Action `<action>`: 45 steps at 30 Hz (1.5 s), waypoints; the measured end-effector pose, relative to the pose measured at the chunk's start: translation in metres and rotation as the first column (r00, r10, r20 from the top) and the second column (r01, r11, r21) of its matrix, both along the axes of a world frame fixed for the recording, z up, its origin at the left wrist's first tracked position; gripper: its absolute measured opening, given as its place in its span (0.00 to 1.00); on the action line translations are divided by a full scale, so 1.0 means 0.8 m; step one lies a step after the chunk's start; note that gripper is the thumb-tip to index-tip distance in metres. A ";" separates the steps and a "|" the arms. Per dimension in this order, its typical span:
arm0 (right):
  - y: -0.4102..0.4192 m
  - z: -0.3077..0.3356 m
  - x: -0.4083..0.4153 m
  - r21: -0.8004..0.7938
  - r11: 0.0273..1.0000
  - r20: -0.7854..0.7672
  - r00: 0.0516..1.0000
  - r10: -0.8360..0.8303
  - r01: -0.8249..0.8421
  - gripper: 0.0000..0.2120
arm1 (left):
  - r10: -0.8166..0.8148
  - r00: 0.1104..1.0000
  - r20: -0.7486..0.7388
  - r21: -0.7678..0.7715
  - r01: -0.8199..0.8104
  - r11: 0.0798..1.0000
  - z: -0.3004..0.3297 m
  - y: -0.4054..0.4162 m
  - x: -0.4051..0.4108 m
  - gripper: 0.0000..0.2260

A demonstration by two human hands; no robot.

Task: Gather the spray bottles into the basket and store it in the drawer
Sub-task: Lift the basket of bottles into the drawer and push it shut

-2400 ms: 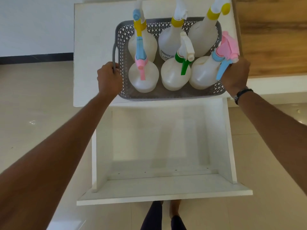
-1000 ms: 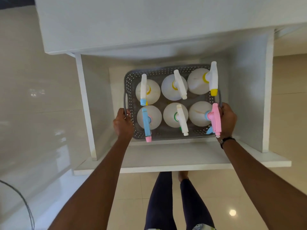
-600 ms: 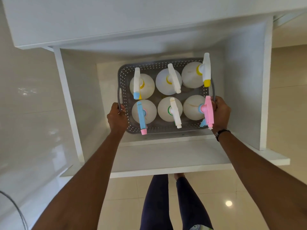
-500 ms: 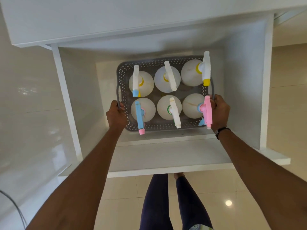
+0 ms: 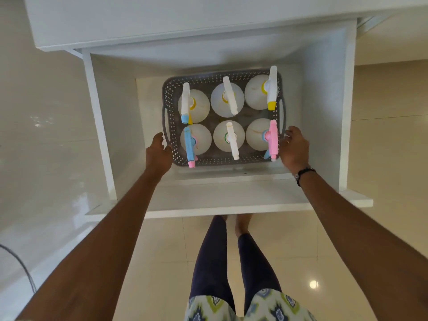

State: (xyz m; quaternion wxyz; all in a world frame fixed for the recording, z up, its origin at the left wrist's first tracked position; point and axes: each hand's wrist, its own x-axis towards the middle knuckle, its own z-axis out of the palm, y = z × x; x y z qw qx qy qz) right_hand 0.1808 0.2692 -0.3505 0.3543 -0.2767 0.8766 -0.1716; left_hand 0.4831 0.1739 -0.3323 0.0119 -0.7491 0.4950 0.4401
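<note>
A grey perforated basket (image 5: 222, 161) rests on the floor of the open white drawer (image 5: 231, 200). Inside it stand several white spray bottles (image 5: 228, 98) in two rows, with blue, pink, yellow and white trigger heads. My left hand (image 5: 158, 152) hovers by the basket's near left corner, fingers spread, off the handle. By the near right corner my right hand (image 5: 294, 148) is also spread and holds nothing. Both basket handles are bare.
The white countertop (image 5: 185, 17) overhangs the back of the drawer. Tall white drawer sides (image 5: 99, 126) flank the basket closely. My legs and bare feet (image 5: 231, 251) stand on glossy beige tiles just in front. A dark cable (image 5: 20, 265) lies at left.
The basket went from the countertop down into the drawer. Half a second ago both hands gripped its handles; now they have let go and pulled slightly away.
</note>
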 end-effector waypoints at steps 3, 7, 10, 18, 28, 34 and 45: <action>0.019 0.048 0.022 0.027 0.987 0.020 0.987 -0.157 0.157 0.20 | -0.036 0.999 0.030 -0.071 0.039 0.997 0.027 0.029 -0.003 0.18; 0.047 0.105 0.053 -0.121 0.989 -0.173 0.979 -0.103 0.083 0.16 | -0.058 0.995 0.087 -0.277 0.080 0.958 0.082 0.076 -0.026 0.16; 0.075 0.138 0.077 -0.191 0.974 -0.324 0.944 0.055 -0.123 0.14 | -0.119 0.985 0.126 -0.410 0.161 0.898 0.118 0.122 -0.041 0.17; 0.125 0.118 0.112 -0.103 0.850 -0.313 0.828 0.465 -0.516 0.23 | -0.403 0.867 0.293 -0.256 0.477 0.841 0.098 0.205 -0.045 0.25; 0.128 0.105 0.109 0.124 0.754 -0.455 0.638 0.621 -0.646 0.27 | -0.441 0.828 0.347 -0.245 0.534 0.809 0.084 0.204 -0.044 0.25; 0.117 0.105 0.105 0.130 0.747 -0.471 0.622 0.625 -0.652 0.26 | -0.436 0.835 0.336 -0.259 0.527 0.809 0.084 0.192 -0.049 0.26; 0.066 0.106 0.090 0.058 0.754 -0.504 0.633 0.587 -0.654 0.26 | -0.436 0.840 0.322 -0.299 0.527 0.795 0.087 0.139 -0.064 0.29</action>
